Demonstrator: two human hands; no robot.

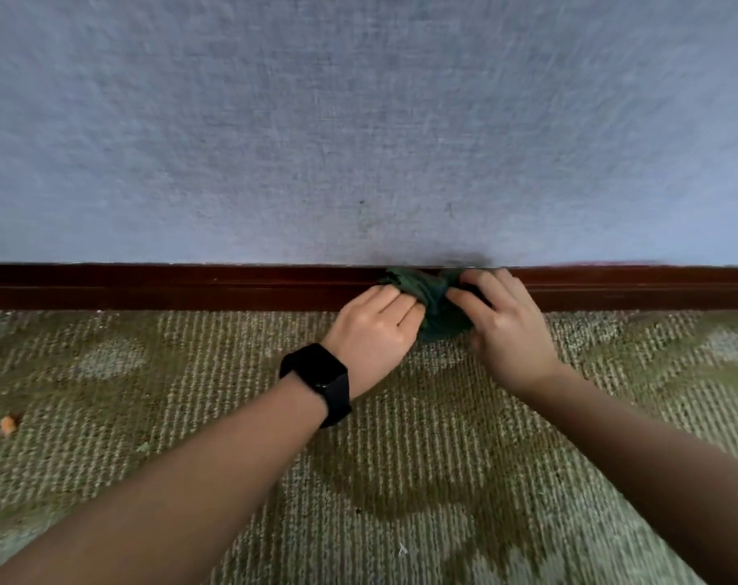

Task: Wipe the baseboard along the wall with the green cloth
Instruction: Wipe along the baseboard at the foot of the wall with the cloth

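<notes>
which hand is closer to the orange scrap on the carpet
Left. The left hand, the one with the black watch, grips the green cloth on the side toward the orange scrap. The right hand holds the cloth's far side, farther away.

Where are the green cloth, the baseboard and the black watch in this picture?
green cloth (437,308): head view, on the bunched middle between the two hands.
baseboard (190,287): head view, on its bare dark front, left of the hands.
black watch (318,369): head view, on its face, at the left wrist.
</notes>
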